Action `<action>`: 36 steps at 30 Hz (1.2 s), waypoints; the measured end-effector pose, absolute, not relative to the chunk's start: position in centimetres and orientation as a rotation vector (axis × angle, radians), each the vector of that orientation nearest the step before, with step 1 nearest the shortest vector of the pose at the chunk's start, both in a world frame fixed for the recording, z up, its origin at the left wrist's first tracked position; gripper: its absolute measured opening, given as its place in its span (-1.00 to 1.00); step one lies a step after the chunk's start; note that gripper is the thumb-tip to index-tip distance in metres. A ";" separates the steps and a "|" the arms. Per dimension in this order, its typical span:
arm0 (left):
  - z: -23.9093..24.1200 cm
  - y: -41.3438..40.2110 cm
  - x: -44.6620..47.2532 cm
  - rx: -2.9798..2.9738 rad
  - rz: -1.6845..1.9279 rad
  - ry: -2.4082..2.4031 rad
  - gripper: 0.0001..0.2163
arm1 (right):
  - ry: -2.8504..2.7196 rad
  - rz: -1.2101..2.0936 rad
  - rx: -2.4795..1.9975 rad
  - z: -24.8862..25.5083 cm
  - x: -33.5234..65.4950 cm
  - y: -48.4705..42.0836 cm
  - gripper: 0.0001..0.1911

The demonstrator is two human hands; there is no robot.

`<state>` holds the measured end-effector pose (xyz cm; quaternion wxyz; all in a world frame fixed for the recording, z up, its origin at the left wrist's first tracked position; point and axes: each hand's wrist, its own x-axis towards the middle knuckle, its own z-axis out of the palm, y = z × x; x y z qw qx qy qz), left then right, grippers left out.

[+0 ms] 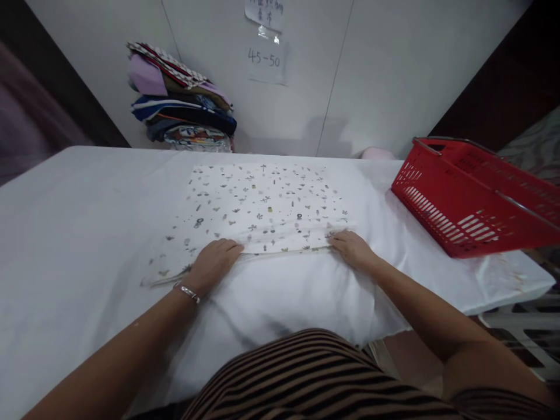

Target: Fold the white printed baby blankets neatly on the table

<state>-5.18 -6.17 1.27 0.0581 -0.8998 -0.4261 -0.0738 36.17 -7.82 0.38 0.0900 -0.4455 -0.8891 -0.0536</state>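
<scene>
Head view. Nearest, the left hand (213,263) and right hand (351,248) rest palm-down on the near edge of a printed cloth (262,204); the fingers (227,249) lie flat and loosely together, pressing rather than pinching. The cloth lies spread on the white-covered bench (65,233), reaching away from the fingers. The step in hand appears to be smoothing or folding the near hem; a further fold would call for pinching both near corners. Right of the fingers: a red basket (476,195). Beyond, left: stacked fabrics (184,102).
</scene>
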 end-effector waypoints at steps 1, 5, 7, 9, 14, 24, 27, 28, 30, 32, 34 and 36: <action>1.2 -6.2 -5.1 -2.725 -0.222 -1.300 -0.73 | -2.639 -0.160 -1.332 0.3 36.2 -8.0 -0.73; 1.2 -6.4 -5.2 -2.708 -0.238 -1.305 -0.72 | -2.611 -0.128 -1.329 0.2 36.2 -8.5 -0.71; 1.2 -6.5 -5.3 -2.709 -0.235 -1.288 -0.71 | -2.549 -0.084 -1.323 0.2 36.3 -8.8 -0.70; 1.2 -6.6 -5.5 -2.710 -0.238 -1.279 -0.70 | -2.470 -0.020 -1.318 0.1 36.7 -9.0 -0.69; 1.1 -7.0 -6.3 -2.753 -0.302 -1.260 -0.69 | -2.244 0.164 -1.349 -0.5 39.7 -9.5 -0.76; -0.6 -5.7 -7.4 -2.735 -0.450 -1.182 -0.54 | -1.867 0.161 -1.577 -1.2 43.9 -10.2 -0.73; -0.5 -5.7 -7.2 -2.738 -0.430 -1.210 -0.51 | -2.000 0.182 -1.552 -0.8 43.3 -9.9 -0.75; -0.5 -5.7 -7.2 -2.741 -0.424 -1.216 -0.51 | -2.058 0.178 -1.542 -0.7 43.1 -9.8 -0.75; -0.5 -5.8 -7.2 -2.740 -0.424 -1.228 -0.51 | -2.164 0.142 -1.546 -0.4 42.7 -9.4 -0.76; -0.4 -5.8 -7.2 -2.735 -0.422 -1.249 -0.53 | -2.274 0.100 -1.580 -0.1 42.5 -9.0 -0.74; -0.4 -5.8 -7.2 -2.742 -0.409 -1.260 -0.56 | -2.389 0.066 -1.623 0.4 42.3 -8.6 -0.73; -0.4 -5.8 -7.2 -2.755 -0.400 -1.263 -0.57 | -2.495 0.043 -1.639 0.8 42.1 -8.3 -0.75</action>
